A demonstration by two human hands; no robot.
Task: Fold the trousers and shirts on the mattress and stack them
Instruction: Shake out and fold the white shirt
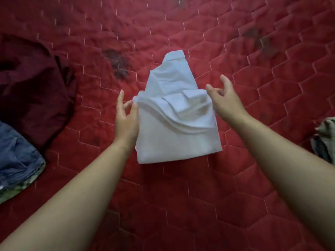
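A white shirt [174, 134] lies partly folded in the middle of the red quilted mattress [199, 196], with its collar end pointing away from me. Its upper layer is lifted and sags in a wave between my hands. My left hand [126, 116] pinches the left edge of that lifted layer between thumb and fingers, the index finger pointing up. My right hand [223, 98] holds the right corner of the same layer at the thumb, its other fingers spread loosely above.
A crumpled maroon garment [36, 87] lies at the left. Folded blue jeans [18, 160] sit at the lower left on top of a green patterned piece [16, 191]. A grey-beige bundle of clothes [324, 140] shows at the right edge.
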